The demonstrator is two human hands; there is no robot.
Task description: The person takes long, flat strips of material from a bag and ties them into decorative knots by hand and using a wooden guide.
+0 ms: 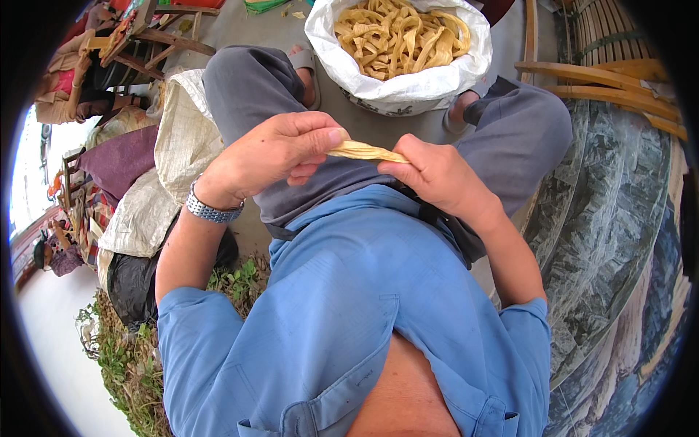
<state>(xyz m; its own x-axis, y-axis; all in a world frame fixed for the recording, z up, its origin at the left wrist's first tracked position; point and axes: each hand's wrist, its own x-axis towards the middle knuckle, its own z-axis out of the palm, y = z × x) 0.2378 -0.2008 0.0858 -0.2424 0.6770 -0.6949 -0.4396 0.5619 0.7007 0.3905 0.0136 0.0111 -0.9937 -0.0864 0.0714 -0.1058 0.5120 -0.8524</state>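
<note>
Two bare hands pinch the ends of one pale yellow strip [368, 151], drawn out between them above the seated person's lap: left hand [287, 146] and right hand [437, 171] each press it between thumb and fingers. Dark print runs along the front of the white sack [408, 91], too cut off by the folds for me to read; small marks on the blue shirt [313, 291] are also too tiny. Between the person's feet, that sack stands open, its edge rolled down, heaped with curled yellow-brown strips [400, 36]. A black bag [138, 280] slumps by pale sacking [182, 138] at the left. Underneath is grey floor [240, 29], with clear plastic sheeting [604, 204] at the right and leafy plants [131, 364] lower left.
</note>
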